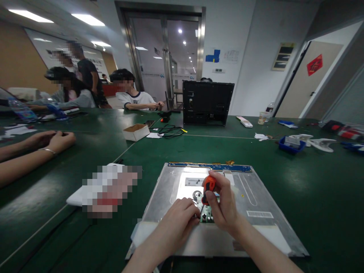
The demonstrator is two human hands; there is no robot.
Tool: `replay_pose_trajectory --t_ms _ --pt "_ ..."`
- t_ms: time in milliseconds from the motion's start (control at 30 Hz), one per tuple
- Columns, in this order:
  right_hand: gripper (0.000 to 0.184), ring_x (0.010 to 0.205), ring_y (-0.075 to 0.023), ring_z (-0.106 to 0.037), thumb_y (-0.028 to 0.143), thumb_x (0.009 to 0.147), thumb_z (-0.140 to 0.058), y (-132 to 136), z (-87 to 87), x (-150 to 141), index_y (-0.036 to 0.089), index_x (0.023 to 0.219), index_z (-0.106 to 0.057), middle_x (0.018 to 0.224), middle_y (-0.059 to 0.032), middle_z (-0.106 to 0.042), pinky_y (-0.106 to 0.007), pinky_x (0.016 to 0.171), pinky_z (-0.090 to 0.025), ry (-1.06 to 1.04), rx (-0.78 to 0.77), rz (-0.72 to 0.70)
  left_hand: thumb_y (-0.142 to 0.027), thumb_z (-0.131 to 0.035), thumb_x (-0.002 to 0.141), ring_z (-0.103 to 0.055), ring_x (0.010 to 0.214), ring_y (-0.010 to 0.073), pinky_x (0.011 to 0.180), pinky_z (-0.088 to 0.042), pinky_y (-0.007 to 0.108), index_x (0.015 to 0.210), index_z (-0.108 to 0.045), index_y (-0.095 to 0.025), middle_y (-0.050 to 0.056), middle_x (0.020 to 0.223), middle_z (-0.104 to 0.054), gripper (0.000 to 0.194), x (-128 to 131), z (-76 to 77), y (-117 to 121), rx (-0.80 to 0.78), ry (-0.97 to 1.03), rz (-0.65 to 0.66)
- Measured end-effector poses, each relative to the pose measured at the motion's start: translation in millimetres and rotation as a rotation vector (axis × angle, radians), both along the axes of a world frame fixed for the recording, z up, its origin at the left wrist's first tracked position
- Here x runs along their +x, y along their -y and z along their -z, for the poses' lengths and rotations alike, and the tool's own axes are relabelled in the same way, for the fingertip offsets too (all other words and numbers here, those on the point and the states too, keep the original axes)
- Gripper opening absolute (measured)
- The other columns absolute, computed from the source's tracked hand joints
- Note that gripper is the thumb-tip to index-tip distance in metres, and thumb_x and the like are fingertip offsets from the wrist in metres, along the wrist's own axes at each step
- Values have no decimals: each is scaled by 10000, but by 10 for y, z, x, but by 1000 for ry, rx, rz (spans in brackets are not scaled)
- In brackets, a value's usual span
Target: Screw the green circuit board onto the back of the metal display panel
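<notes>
A flat metal display panel (264, 197) lies in front of me, with a narrow blue circuit strip (193, 165) along its far edge. On its middle sits a small green circuit board (209, 217), partly covered by my hands. My right hand (226, 203) is wrapped round the orange and black handle of a screwdriver (209, 184), which tilts tip-down toward the board's left side. Close to the tip, my left hand (182, 215) rests with fingers curled together at the board's left edge. Whatever its fingertips pinch is hidden.
Left of the panel lies a blurred white packet (78, 195). Farther off are a small open box (136, 132), black cables (172, 131), an upright black monitor casing (209, 102) and a blue tray (291, 145). A co-worker's hands (61, 142) rest over the table at left; other people are beyond.
</notes>
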State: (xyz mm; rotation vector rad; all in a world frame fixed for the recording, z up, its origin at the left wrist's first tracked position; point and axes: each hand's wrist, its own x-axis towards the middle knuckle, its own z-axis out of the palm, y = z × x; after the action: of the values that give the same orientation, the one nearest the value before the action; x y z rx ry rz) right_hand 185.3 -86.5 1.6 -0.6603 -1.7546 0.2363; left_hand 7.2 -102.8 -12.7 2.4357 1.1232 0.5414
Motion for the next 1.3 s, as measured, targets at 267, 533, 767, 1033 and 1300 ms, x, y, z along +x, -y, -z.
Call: replay_pose_trajectory --t_ms 267,533,767,1033,1300 --pt "474 601 -132 -511 231 927 -542 -20 -103 -49 240 1364 -359 871 -19 -557 -258 522 -500 18 121 60 -115 -501 898 -570 956 223 830 -484 339 975 -629 -216 62 1032 -640 180 -16 28 10 18 32 14" --pt "487 703 -164 -580 189 939 -496 -8 -180 -21 252 1410 -391 929 -52 -613 -277 544 -516 83 109 -5 -128 -536 900 -572 960 223 839 -484 340 976 -626 -215 60 1034 -636 147 -13 34 3 17 20 9" --pt "542 752 -190 -596 127 947 -407 3 -163 -11 241 1470 -325 946 -61 -628 -335 608 -524 127 123 -27 -76 -558 865 -563 962 230 841 -476 354 896 -603 -198 58 1024 -636 133 8 6 10 -27 1 -11" --pt "532 840 -206 -606 160 929 -505 -3 -150 -36 270 1440 -407 1055 -92 -573 -336 611 -553 110 136 84 -109 -553 876 -567 958 219 853 -481 347 956 -603 -217 51 1047 -627 143 1 10 11 -15 10 -1" --pt "509 744 -187 -606 158 937 -466 18 -151 -22 181 1435 -364 1019 -101 -634 -325 597 -538 103 144 46 -114 -543 880 -567 940 225 825 -481 341 940 -597 -209 60 1021 -625 124 5 26 15 -21 15 -2"
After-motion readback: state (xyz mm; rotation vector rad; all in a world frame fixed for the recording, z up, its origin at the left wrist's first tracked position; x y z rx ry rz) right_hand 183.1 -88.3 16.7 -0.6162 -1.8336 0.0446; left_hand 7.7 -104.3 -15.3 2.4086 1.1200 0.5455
